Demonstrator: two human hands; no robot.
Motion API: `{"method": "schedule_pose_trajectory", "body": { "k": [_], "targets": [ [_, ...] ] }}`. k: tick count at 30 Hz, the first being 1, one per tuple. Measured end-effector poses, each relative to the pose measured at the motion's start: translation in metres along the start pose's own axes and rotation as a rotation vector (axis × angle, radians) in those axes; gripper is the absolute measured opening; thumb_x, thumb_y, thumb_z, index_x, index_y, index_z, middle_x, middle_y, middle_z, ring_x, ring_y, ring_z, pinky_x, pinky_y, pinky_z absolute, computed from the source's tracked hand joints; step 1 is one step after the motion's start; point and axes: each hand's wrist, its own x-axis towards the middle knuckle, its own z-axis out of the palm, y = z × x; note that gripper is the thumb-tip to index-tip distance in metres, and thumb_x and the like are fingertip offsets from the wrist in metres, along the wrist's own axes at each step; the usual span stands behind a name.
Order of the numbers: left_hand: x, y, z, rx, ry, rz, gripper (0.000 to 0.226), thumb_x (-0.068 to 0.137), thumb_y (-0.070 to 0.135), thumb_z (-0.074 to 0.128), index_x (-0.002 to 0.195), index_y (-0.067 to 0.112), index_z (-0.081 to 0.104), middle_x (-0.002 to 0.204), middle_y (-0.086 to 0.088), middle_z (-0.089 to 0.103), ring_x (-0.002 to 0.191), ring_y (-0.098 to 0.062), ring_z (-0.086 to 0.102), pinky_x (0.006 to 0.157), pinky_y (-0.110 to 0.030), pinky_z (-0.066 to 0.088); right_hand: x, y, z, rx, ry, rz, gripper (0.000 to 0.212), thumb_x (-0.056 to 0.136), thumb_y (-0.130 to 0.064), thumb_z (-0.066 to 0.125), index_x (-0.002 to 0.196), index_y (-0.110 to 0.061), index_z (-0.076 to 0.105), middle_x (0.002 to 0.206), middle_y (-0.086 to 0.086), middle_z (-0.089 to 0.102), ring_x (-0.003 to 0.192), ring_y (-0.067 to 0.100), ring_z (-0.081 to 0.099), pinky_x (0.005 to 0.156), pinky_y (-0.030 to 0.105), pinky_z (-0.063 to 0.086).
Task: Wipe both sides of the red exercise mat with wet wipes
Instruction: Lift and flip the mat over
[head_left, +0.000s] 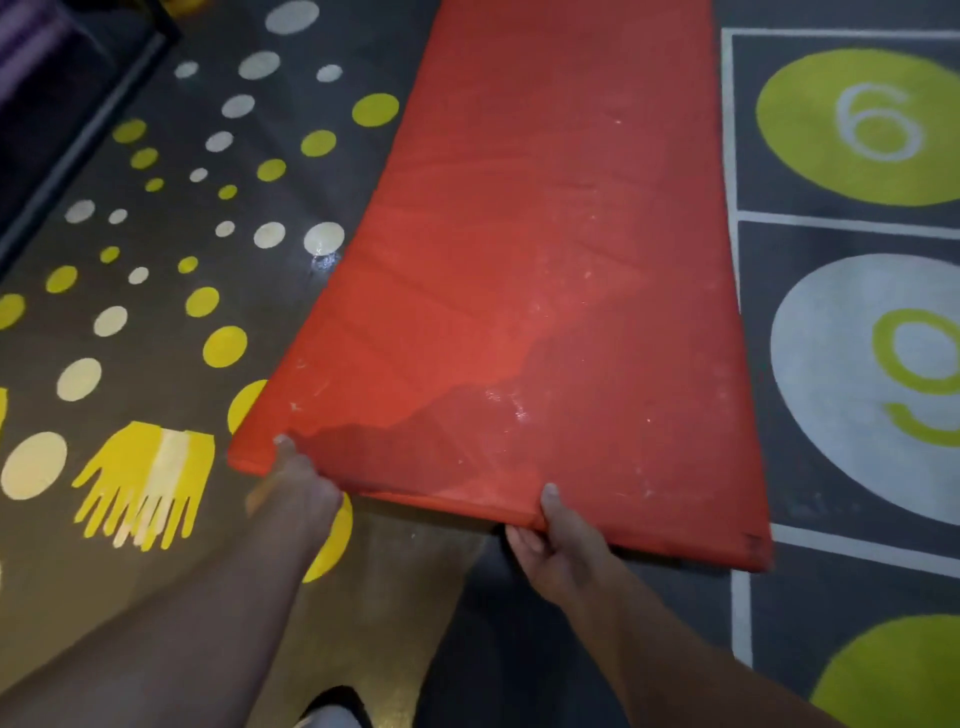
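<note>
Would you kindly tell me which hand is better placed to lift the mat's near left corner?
Left, probably: the left hand grips the red mat right beside that corner, while the right hand holds the edge's middle.

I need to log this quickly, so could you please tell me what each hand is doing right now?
Left hand: grips the near edge of the red mat, thumb on top.
Right hand: grips the same edge, thumb on top.

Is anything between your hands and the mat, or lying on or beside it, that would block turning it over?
Nothing visible. The left hand and right hand grip the red mat at its near edge, thumbs on top. Its upper face carries only whitish smudges, and the floor on both sides shows just painted markings.
</note>
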Motion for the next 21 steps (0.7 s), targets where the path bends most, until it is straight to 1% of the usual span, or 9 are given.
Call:
{"method": "schedule_pose_trajectory", "body": {
  "k": [3,5,7,9,11,13,15,19,21],
  "targets": [
    [0.001,-0.009,-0.008,-0.054,-0.081,-0.154,0.027,0.09,0.037,0.067,0.111,0.022,0.058,0.115,0.002,0.062,0.102,-0.023,0.057,0.098,-0.054,0.042,0.0,0.023,0.015,0.0,0.019,0.078,0.027,0.094,-0.019,0.066,0.118,-0.011,0.057,0.089,0.009,0.061,0.068,0.019,0.06,0.065,0.034,0.058],
    [-0.028,-0.036,0.011,-0.012,-0.204,-0.356,0.019,0.09,0.031,0.067,0.101,0.018,0.058,0.117,-0.001,0.061,0.097,-0.026,0.06,0.1,-0.053,0.04,0.004,0.019,0.013,-0.032,0.045,0.078,0.032,0.094,-0.026,0.066,0.121,-0.01,0.058,0.098,0.01,0.061,0.072,0.018,0.056,0.059,0.03,0.058],
    [-0.043,-0.064,0.027,0.012,-0.258,-0.443,0.027,0.092,0.021,0.066,0.118,0.015,0.058,0.13,-0.003,0.059,0.11,-0.028,0.061,0.1,-0.049,0.042,0.014,0.011,0.001,-0.039,0.093,0.036,0.04,0.092,-0.033,0.068,0.125,-0.012,0.058,0.112,0.009,0.063,0.076,0.018,0.057,0.057,0.03,0.057],
    [-0.042,-0.077,0.034,0.033,-0.196,-0.441,0.039,0.093,0.014,0.065,0.131,0.017,0.054,0.138,-0.004,0.056,0.123,-0.029,0.056,0.099,-0.047,0.045,0.024,0.005,-0.012,-0.034,0.193,-0.009,0.047,0.091,-0.033,0.069,0.133,-0.015,0.056,0.124,0.007,0.064,0.077,0.019,0.06,0.059,0.03,0.052],
    [-0.038,-0.084,0.033,0.021,-0.169,-0.388,0.041,0.093,0.012,0.065,0.132,0.018,0.053,0.141,-0.004,0.054,0.127,-0.032,0.053,0.099,-0.046,0.046,0.032,0.005,-0.019,-0.049,0.221,-0.028,0.043,0.094,-0.028,0.066,0.134,-0.016,0.055,0.12,0.008,0.065,0.08,0.02,0.063,0.071,0.032,0.051],
    [-0.037,-0.089,0.033,0.041,-0.162,-0.369,0.04,0.094,0.011,0.063,0.133,0.017,0.053,0.142,-0.006,0.053,0.128,-0.034,0.052,0.1,-0.047,0.047,0.033,0.003,-0.024,-0.053,0.237,-0.081,0.038,0.096,-0.019,0.064,0.132,-0.013,0.054,0.12,0.012,0.064,0.095,0.026,0.066,0.079,0.036,0.05],
    [-0.033,-0.099,0.035,0.053,-0.154,-0.339,0.039,0.096,0.01,0.061,0.133,0.016,0.053,0.142,-0.007,0.053,0.128,-0.034,0.052,0.098,-0.048,0.048,0.036,0.002,-0.028,-0.05,0.269,-0.114,0.036,0.095,-0.014,0.065,0.13,-0.011,0.054,0.124,0.015,0.064,0.108,0.03,0.065,0.073,0.036,0.052],
    [-0.043,-0.112,0.04,0.079,-0.148,-0.32,0.039,0.098,0.008,0.057,0.136,0.015,0.052,0.14,-0.009,0.054,0.128,-0.035,0.052,0.1,-0.049,0.046,0.037,-0.004,-0.036,-0.072,0.341,-0.19,0.039,0.092,-0.015,0.069,0.127,-0.009,0.053,0.127,0.016,0.061,0.11,0.032,0.063,0.041,0.026,0.051],
    [-0.046,-0.114,0.042,0.075,-0.143,-0.314,0.039,0.099,0.008,0.055,0.137,0.014,0.05,0.141,-0.01,0.053,0.128,-0.034,0.052,0.1,-0.05,0.045,0.037,-0.004,-0.04,-0.051,0.347,-0.195,0.038,0.092,-0.015,0.069,0.126,-0.008,0.054,0.126,0.016,0.062,0.109,0.032,0.064,0.042,0.028,0.052]
  ]
}}
